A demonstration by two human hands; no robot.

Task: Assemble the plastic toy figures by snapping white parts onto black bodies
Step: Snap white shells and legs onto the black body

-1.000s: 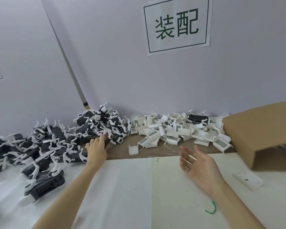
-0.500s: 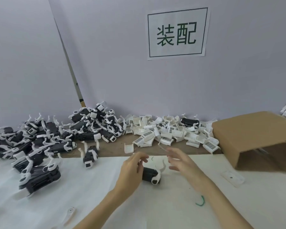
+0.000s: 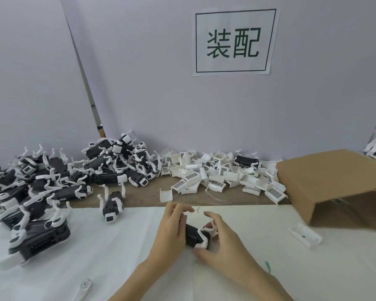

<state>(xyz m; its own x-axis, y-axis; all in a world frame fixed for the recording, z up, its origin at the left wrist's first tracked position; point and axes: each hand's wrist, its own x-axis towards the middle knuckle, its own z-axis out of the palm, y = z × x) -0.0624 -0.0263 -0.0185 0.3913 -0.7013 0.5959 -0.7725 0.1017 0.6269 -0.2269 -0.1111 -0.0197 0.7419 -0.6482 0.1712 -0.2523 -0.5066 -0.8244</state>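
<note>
Black body [image 3: 192,234] sits low over the white sheet [image 3: 96,257] right in front of us, pinned between both hands, with thin white limbs already clipped on its right end. Our left hand [image 3: 172,229] wraps its curled fingers round the left end, and our right hand [image 3: 219,242] pinches the white part [image 3: 204,237] at the other end. Here's the worry: those white arms look thin, so a squeeze off the right line could bend or crack one instead of seating it, and a loose grip on the smooth black shell could let the piece twist out and skid across the sheet. Beyond our hands, one finished figure [image 3: 112,208] stands alone at the edge of the sheet, the big heap of figures [image 3: 52,181] runs off left, the loose white pieces [image 3: 215,177] lie along the wall, and the cardboard box [image 3: 334,181] lies on its side at the right. Half a second back our right hand was open and only reaching in; now it's closed on the part, and both hands have drawn closer together round it.
</note>
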